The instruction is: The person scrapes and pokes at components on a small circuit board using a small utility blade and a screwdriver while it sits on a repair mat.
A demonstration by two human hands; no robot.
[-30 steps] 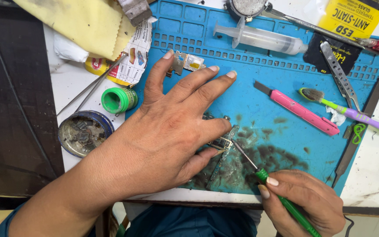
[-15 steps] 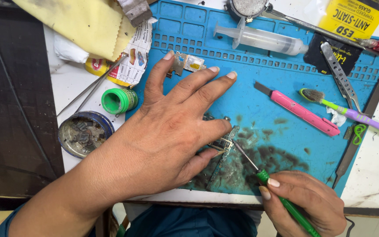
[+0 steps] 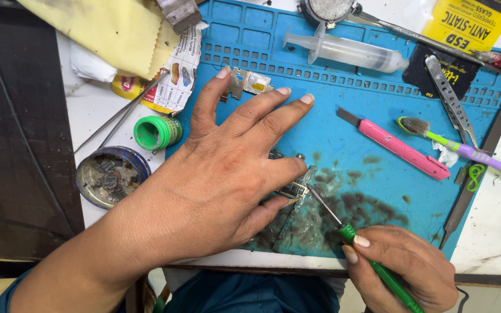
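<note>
We count two hands, both the person's own; the left hand (image 3: 215, 174) lies flat across the middle of the frame with its fingers spread wide, thumb and forefinger pinning a small circuit board (image 3: 294, 186) against the blue work mat (image 3: 343, 150) at lower centre; the right hand (image 3: 404, 269), at the lower right, is closed around one green-handled screwdriver (image 3: 372, 264), whose thin metal tip touches the board's right edge; the board sits on a dark smeared patch of the mat, and most of it is hidden beneath the left palm, so we cannot tell its full outline; a second small board piece (image 3: 249, 82) lies just above the left fingertips; on the mat we count one syringe (image 3: 349, 52) at upper centre, one pink craft knife (image 3: 398, 144) right of centre, one toothbrush (image 3: 465, 149) with a green and purple handle just beyond it, and one pair of steel tweezers (image 3: 450, 98) above that; at the left, off the mat, stand one green cap (image 3: 156, 132) and one round blue tin (image 3: 111, 177) whose contents are too jumbled to make out; one yellow cloth (image 3: 111, 29) fills the upper left and is cut off by the frame's top edge; the screwdriver's handle runs out of the bottom edge; a dark object at the far right edge is cropped past telling
</note>
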